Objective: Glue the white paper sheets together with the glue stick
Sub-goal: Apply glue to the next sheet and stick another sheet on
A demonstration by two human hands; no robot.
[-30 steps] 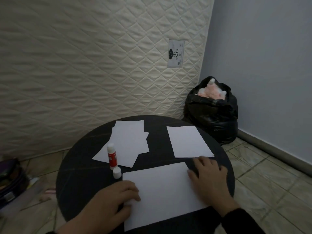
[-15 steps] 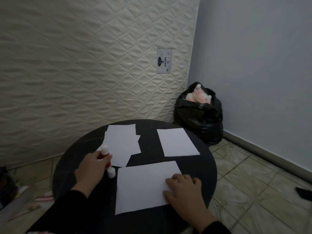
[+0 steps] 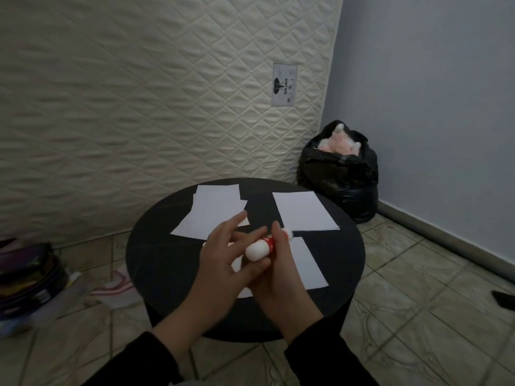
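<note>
A red and white glue stick [image 3: 260, 248] is held in the air over the round black table [image 3: 156, 246]. My right hand [image 3: 281, 277] is wrapped around its red body. My left hand [image 3: 223, 257] pinches the stick's near white end, its other fingers spread. A large white sheet [image 3: 306, 263] lies under the hands, partly hidden by them. A loose stack of white sheets [image 3: 214, 210] lies at the back left of the table. One single sheet [image 3: 303, 210] lies at the back right. The cap is hidden.
A quilted mattress [image 3: 139, 107] leans against the wall behind the table. A full black plastic bag [image 3: 340, 179] stands in the corner at right. A dark bag [image 3: 28, 274] and some cloth lie on the tiled floor at left.
My left hand lifted the glue stick off the table. My right hand left the large sheet and closed on the stick. The camera has tilted and shifted.
</note>
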